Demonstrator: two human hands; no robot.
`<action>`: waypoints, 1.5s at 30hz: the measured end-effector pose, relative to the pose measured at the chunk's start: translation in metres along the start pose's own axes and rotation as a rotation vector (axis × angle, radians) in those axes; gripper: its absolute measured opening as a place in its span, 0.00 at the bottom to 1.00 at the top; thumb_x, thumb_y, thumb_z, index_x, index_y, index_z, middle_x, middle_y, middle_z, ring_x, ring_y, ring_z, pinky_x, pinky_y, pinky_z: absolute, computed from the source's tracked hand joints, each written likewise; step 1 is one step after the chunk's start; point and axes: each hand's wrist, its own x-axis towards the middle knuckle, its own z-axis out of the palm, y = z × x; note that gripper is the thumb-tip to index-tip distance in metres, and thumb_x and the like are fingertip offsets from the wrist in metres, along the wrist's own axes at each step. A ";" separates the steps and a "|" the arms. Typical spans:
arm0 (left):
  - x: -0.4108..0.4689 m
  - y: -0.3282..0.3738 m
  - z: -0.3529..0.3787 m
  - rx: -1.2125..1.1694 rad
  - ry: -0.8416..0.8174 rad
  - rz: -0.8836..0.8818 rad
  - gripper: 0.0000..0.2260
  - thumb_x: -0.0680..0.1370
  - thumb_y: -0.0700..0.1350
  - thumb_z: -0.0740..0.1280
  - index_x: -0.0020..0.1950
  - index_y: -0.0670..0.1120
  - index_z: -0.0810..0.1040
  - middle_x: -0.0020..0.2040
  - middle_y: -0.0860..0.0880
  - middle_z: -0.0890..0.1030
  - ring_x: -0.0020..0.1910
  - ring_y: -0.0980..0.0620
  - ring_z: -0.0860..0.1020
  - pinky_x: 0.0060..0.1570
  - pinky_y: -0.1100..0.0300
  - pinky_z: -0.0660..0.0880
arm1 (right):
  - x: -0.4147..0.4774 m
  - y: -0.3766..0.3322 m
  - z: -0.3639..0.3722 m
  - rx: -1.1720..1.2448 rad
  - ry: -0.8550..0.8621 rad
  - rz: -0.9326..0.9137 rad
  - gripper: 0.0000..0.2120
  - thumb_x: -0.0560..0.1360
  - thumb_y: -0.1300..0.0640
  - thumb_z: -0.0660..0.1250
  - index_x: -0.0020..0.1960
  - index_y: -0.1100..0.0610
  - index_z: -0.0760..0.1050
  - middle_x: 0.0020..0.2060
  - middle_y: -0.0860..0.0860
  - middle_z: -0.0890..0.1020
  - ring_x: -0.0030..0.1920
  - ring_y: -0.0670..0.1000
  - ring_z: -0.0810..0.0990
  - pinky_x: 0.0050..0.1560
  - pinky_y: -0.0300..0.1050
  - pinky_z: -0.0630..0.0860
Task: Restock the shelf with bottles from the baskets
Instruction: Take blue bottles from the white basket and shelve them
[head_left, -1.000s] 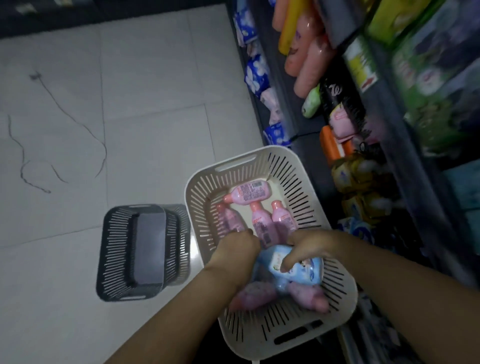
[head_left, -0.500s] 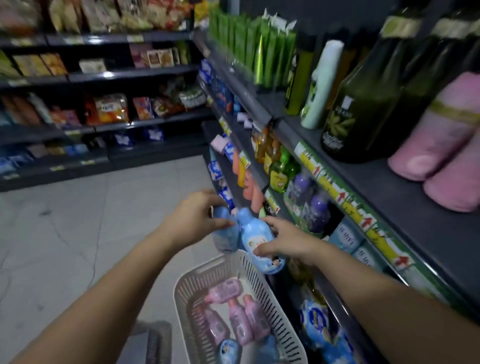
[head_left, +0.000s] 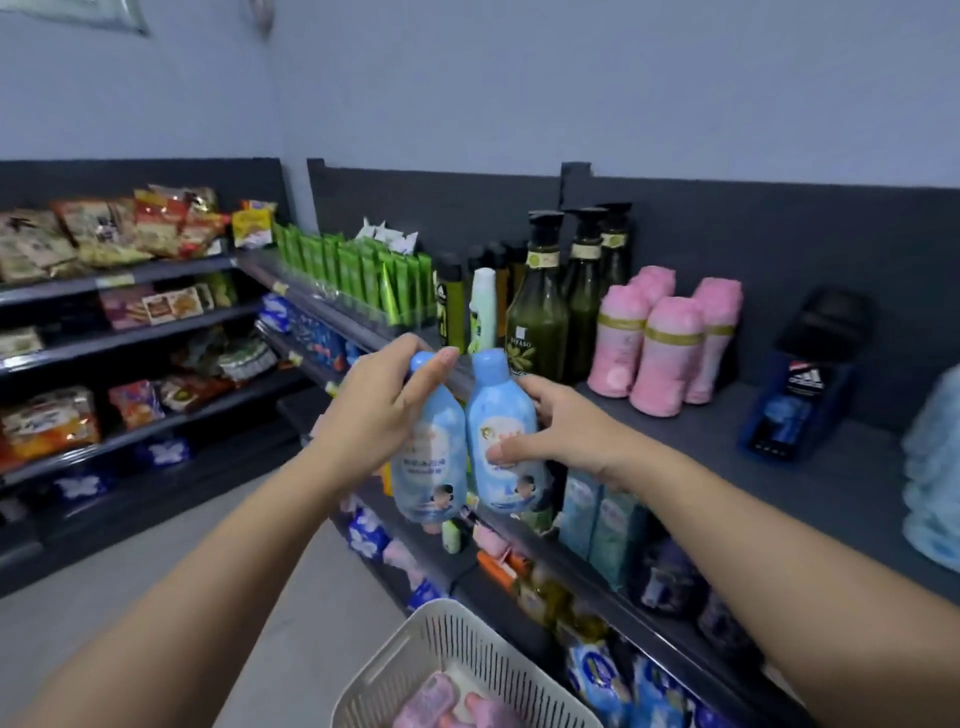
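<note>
Bottles (head_left: 500, 415) upright, fingers (head_left: 432, 375) curled around each

The left blue bottle (head_left: 428, 457) and right blue bottle (head_left: 506, 441) are smooth plastic with a soft sheen and printed labels. The white basket (head_left: 457, 639) is slatted matt plastic. The top shelf (head_left: 701, 431) looks matt dark grey. The 3 dark green pump bottles (head_left: 537, 332) are glossy; the pink rolls (head_left: 660, 358) look like fuzzy cloth.

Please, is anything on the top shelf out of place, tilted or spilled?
Only one thing: a pale green bottle stands alone among the dark bottles on the top shelf, unlike its neighbours. Nothing looks spilled or damaged.
</note>
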 end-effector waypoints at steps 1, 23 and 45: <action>0.002 0.009 0.002 -0.034 -0.023 0.025 0.27 0.75 0.66 0.55 0.39 0.42 0.72 0.34 0.44 0.74 0.33 0.52 0.73 0.35 0.58 0.66 | -0.014 -0.005 -0.005 -0.006 0.040 0.001 0.22 0.67 0.67 0.75 0.56 0.53 0.72 0.50 0.49 0.82 0.49 0.46 0.81 0.51 0.43 0.79; -0.047 0.388 0.170 -0.788 -0.404 0.399 0.20 0.70 0.58 0.71 0.31 0.41 0.75 0.24 0.48 0.72 0.25 0.58 0.66 0.26 0.64 0.64 | -0.450 -0.042 -0.145 -0.156 0.840 0.171 0.25 0.63 0.66 0.76 0.57 0.59 0.72 0.49 0.51 0.82 0.49 0.47 0.81 0.54 0.47 0.79; -0.134 0.639 0.357 -0.681 -0.650 0.598 0.22 0.73 0.58 0.67 0.39 0.38 0.75 0.32 0.44 0.74 0.30 0.52 0.67 0.33 0.55 0.66 | -0.711 0.025 -0.258 -0.132 1.206 0.362 0.21 0.68 0.66 0.74 0.57 0.55 0.71 0.47 0.50 0.84 0.47 0.47 0.84 0.45 0.42 0.80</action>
